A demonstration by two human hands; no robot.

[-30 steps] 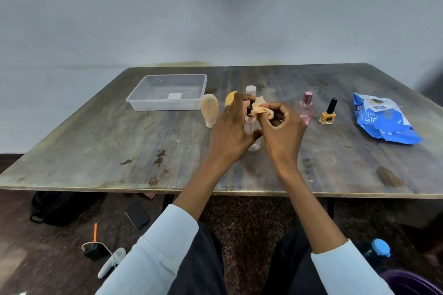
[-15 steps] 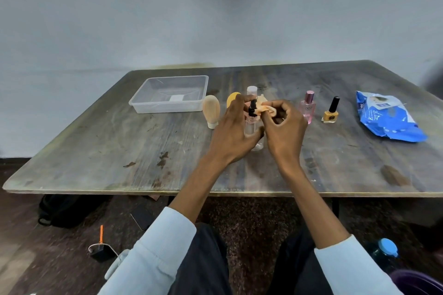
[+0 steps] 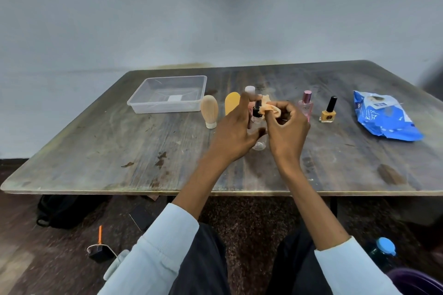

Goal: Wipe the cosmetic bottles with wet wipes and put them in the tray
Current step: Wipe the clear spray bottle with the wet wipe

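Note:
My left hand (image 3: 233, 132) grips a clear spray bottle (image 3: 259, 141) with a black pump top, held above the table's middle. My right hand (image 3: 286, 130) pinches a crumpled peach-coloured wet wipe (image 3: 269, 108) against the bottle's black top. A clear plastic tray (image 3: 167, 94) stands at the back left with only a white label inside. On the table stand a beige tube (image 3: 209, 111), a yellow tube (image 3: 232, 102), a pink-capped bottle (image 3: 250, 90) partly hidden behind my hands, a pink perfume bottle (image 3: 306, 104) and a yellow nail polish (image 3: 328, 110).
A blue pack of wet wipes (image 3: 383, 115) lies at the right of the worn wooden table (image 3: 119, 146). On the floor are a black bag (image 3: 64, 211), a small black object with an orange handle (image 3: 99, 246) and a blue-capped water bottle (image 3: 383, 250).
My hands stay together around the spray bottle. The wipe has shifted slightly over the pump top. The head camera has tilted a little.

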